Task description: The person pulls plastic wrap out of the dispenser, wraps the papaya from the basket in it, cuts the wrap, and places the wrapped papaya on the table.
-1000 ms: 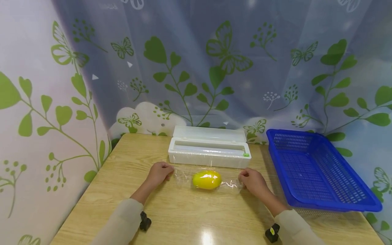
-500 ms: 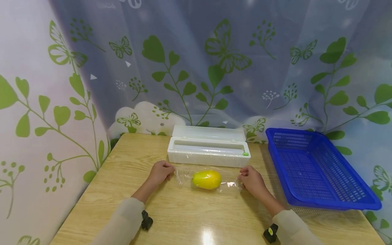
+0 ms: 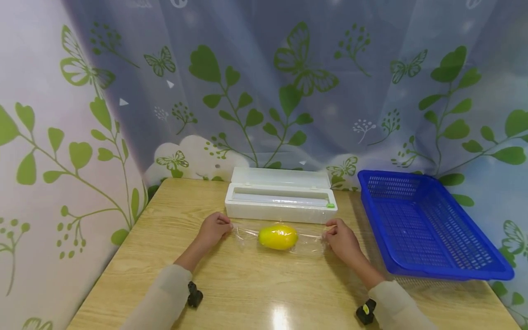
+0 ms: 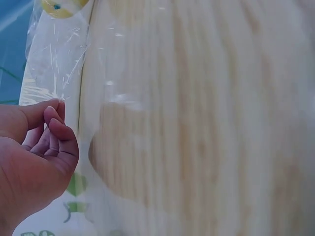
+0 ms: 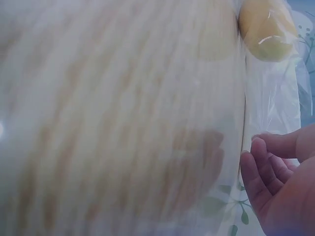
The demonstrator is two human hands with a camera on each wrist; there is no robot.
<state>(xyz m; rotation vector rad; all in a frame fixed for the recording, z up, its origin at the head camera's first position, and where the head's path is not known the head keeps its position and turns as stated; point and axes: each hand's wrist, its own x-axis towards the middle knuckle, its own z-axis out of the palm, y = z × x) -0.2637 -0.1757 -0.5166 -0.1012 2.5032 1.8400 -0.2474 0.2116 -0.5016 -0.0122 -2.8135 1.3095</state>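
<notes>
A yellow-green, mango-shaped fruit (image 3: pixel 278 237) lies wrapped in clear cling film (image 3: pixel 311 243) in front of the white film box. To its left, my left hand (image 3: pixel 213 228) pinches one end of the film between thumb and index finger. My right hand (image 3: pixel 342 238) pinches the opposite end in the same way. The film runs stretched between both hands, with shiny creases on either side of the fruit. In the left wrist view, crinkled film (image 4: pixel 59 54) leads from the fingertips to the fruit. The right wrist view shows the fruit (image 5: pixel 268 29) beyond the pinching fingers.
Behind the fruit stands the white cling film box (image 3: pixel 280 211), its lid raised and a roll inside. A blue plastic basket (image 3: pixel 381 243) sits at the right of the wooden table (image 3: pixel 247 293). A patterned curtain (image 3: pixel 255 68) hangs behind.
Both hands have shifted slightly up in the head view, and the fruit with them. The film left of the fruit now shows a straighter, tighter crease. Box and basket stay put.
</notes>
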